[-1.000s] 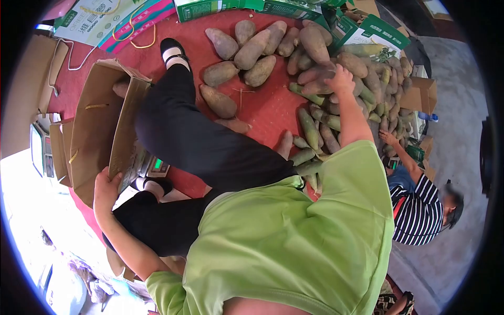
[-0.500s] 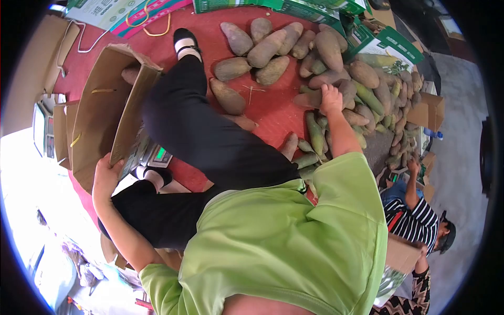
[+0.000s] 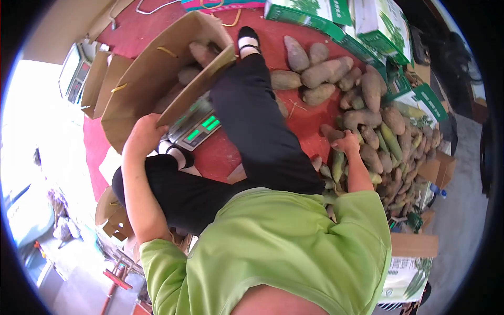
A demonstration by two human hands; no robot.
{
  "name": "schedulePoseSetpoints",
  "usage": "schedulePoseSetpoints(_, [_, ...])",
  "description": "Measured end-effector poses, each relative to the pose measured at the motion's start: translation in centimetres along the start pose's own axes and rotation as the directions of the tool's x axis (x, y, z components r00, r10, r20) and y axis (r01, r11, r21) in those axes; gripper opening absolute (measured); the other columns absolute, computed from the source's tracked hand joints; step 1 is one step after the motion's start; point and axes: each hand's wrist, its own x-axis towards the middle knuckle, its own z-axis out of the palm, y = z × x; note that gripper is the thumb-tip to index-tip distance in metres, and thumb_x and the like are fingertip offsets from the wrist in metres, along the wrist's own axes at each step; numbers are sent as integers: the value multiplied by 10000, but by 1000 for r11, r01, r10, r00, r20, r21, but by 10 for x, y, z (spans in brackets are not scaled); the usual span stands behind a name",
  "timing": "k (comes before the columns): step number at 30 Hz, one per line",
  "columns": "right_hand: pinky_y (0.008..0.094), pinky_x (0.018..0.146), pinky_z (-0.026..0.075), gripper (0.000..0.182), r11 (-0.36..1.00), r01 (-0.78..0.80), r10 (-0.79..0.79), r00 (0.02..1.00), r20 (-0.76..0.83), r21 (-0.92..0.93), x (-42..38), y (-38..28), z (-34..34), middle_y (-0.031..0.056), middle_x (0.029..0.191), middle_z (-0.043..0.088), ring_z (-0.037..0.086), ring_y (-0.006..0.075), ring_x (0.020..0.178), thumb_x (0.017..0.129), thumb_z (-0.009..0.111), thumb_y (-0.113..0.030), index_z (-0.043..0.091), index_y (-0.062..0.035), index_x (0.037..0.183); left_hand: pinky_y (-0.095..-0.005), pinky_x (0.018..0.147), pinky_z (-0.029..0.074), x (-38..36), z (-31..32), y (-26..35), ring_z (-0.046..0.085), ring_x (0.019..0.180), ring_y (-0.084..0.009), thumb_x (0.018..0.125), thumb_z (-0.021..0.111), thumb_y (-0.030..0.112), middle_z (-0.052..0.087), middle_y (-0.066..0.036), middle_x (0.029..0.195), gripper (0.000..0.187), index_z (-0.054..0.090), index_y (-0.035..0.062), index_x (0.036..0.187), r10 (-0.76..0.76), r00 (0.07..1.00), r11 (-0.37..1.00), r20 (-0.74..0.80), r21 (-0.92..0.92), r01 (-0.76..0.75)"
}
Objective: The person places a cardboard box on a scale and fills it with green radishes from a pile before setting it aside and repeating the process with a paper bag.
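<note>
My left hand (image 3: 144, 135) grips the near rim of an open cardboard box (image 3: 139, 79), fingers closed over its edge. Inside lie several brown root vegetables (image 3: 201, 53), partly hidden by the walls. The box stands on a digital scale (image 3: 197, 131) with lit green readouts. Over on the other side, my right hand (image 3: 347, 143) is closed round the end of a brown root vegetable (image 3: 329, 132) at the edge of a large pile (image 3: 391, 136). Green and brown roots lie together there, some seemingly coated with soil.
More loose roots (image 3: 320, 73) lie on the red floor covering (image 3: 268, 58) beyond my legs. Green-and-white printed cartons (image 3: 386, 31) stand at the far right. A second scale (image 3: 76, 73) is at the left, and another carton (image 3: 412, 268) is behind me on the right.
The view has shifted, bringing the scale's readouts and the roots in the box more into sight. My right hand stays at the same root, its fingers now at the end. The striped-shirted person is mostly hidden.
</note>
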Motion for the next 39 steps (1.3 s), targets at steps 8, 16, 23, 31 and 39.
schedulePoseSetpoints(8, [398, 960, 423, 773, 765, 539, -439, 837, -326, 353, -7, -70, -76, 223, 1197, 526, 521, 368, 1115, 518, 833, -319, 586, -41, 1197, -436, 867, 447, -10, 4, -12, 577, 982, -374, 815, 633, 147, 630, -217, 971, 240, 655, -6, 998, 1, 998, 1000, -70, -24, -2])
schedulePoseSetpoints(16, [317, 910, 445, 646, 268, 922, -644, 388, -659, 281, -119, -197, -239, 85, 1164, 567, 548, 196, 1067, 623, 809, -184, 579, -53, 1212, -432, 861, 448, -21, 2, -11, 588, 962, -372, 818, 602, 115, 638, -214, 942, 250, 659, 15, 1039, 40, 990, 996, -133, -75, -51])
schedulePoseSetpoints(23, [384, 911, 436, 653, -24, 1000, -831, -28, -556, -14, -202, -317, -263, 202, 1064, 569, 547, 343, 1028, 557, 803, -282, 605, -33, 1128, -433, 858, 447, -24, 1, -9, 585, 966, -372, 826, 594, 126, 636, -210, 953, 255, 652, 21, 1051, 19, 992, 997, -128, -77, -29])
schedulePoseSetpoints(31, [415, 848, 484, 414, -95, 995, -949, -96, -299, -15, -209, -400, -186, 234, 986, 614, 606, 367, 938, 657, 688, -230, 649, -20, 1012, -430, 841, 450, -23, 7, -17, 583, 963, -376, 826, 590, 129, 632, -213, 956, 249, 647, 10, 1036, 90, 980, 990, -178, -89, -107])
schedulePoseSetpoints(39, [298, 753, 504, 259, -217, 762, -811, 207, -547, 610, -159, -311, -219, 87, 916, 658, 622, 173, 873, 799, 646, -87, 619, 14, 1036, -413, 816, 449, -23, 4, 1, 582, 927, -388, 814, 600, 101, 623, -214, 951, 270, 636, 6, 1064, 70, 997, 986, -18, -153, -72])
